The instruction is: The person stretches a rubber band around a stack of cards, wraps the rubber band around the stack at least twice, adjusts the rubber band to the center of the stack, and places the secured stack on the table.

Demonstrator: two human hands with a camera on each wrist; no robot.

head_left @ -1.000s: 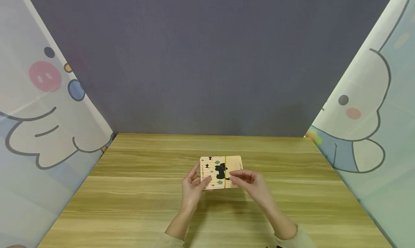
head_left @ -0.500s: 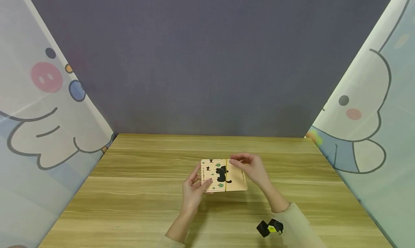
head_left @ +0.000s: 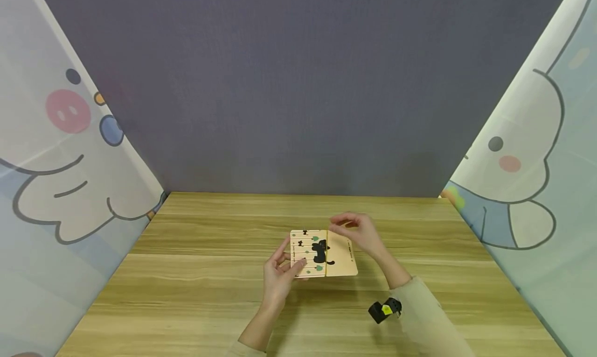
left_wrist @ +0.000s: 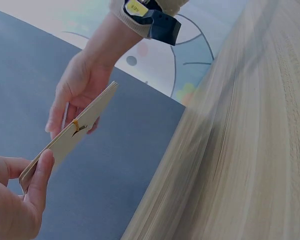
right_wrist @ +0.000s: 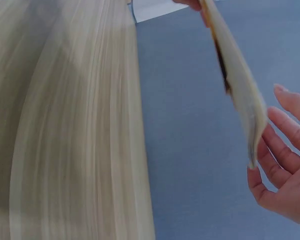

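Observation:
A thin cream notebook (head_left: 344,257) with a black cat, green leaves and stripes printed on it is held above the table. A narrow yellow elastic band (head_left: 326,268) runs across its middle. My left hand (head_left: 277,282) grips the notebook's left end, thumb on top and fingers beneath. By the top edge, close to the band, is my right hand (head_left: 365,236), its thumb and index tips apart. The right wrist view shows spread right fingers (right_wrist: 285,155), some touching or very near the notebook's edge (right_wrist: 242,85). Seen edge-on in the left wrist view, the notebook (left_wrist: 65,142) shows several layers.
The wood-grain table (head_left: 200,295) lies below both hands. A dark grey panel (head_left: 298,103) stands at its back, and cartoon-printed curtains (head_left: 522,124) flank the sides. A black wrist camera (head_left: 384,310) sits at my right sleeve.
My right hand has moved up from the notebook's lower right part to its top edge by the band. My left hand keeps its grip; the notebook has shifted slightly downward and right.

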